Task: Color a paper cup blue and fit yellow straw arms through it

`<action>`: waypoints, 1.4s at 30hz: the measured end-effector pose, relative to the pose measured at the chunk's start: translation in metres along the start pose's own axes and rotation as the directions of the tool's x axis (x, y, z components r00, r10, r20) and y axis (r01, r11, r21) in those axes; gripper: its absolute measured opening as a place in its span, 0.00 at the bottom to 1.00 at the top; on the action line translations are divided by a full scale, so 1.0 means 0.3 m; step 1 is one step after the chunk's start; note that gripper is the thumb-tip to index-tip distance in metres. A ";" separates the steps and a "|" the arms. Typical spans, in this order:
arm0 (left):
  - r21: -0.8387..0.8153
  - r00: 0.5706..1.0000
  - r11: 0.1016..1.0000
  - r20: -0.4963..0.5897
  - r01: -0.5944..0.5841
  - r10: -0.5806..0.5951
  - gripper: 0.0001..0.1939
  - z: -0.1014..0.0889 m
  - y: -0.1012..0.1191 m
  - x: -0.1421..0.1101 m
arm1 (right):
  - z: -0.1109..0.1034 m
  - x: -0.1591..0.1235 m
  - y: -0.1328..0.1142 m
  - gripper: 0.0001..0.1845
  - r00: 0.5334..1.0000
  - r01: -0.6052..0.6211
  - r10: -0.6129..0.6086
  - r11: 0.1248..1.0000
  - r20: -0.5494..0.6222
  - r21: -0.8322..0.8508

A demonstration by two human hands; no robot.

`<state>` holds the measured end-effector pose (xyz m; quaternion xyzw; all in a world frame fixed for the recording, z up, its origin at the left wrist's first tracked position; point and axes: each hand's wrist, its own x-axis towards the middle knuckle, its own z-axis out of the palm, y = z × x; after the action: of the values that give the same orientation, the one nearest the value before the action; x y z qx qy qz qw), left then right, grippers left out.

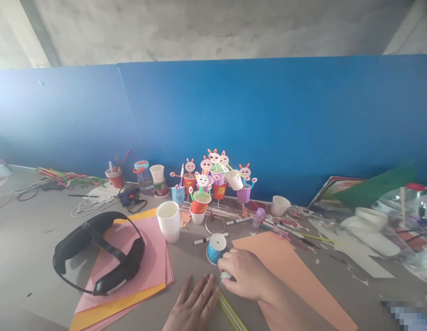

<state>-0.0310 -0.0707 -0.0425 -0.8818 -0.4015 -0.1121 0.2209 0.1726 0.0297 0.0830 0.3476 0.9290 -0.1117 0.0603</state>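
My left hand (192,305) lies flat on the grey table near the bottom edge, fingers stretched out and together, holding nothing. Beside its fingertips run thin yellow and green straws (230,310). My right hand (242,273) is curled, its fingers pinched on a small pale object (225,275) that I cannot name. Just beyond that hand lies a blue paper cup (216,248) on its side. An orange paper sheet (292,276) spreads under and beyond my right wrist.
A black headset (99,253) rests on stacked pink and yellow paper (130,280). A white cup (168,221), marker (208,239), wire ring (215,224) and bunny-decorated cups (213,181) stand farther back before a blue partition. Scraps, bowls and jars crowd the right.
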 end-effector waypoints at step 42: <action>-0.630 0.578 -0.777 0.633 -0.002 -0.514 0.20 -0.138 0.062 0.254 | -0.057 -0.202 -0.015 0.07 0.915 0.090 0.198 0.747 -0.350 0.659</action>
<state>0.0320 -0.0514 0.0167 -0.2554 -0.3724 -0.6008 -0.6596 0.2145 -0.0077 0.1119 0.3887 0.8097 -0.3588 -0.2539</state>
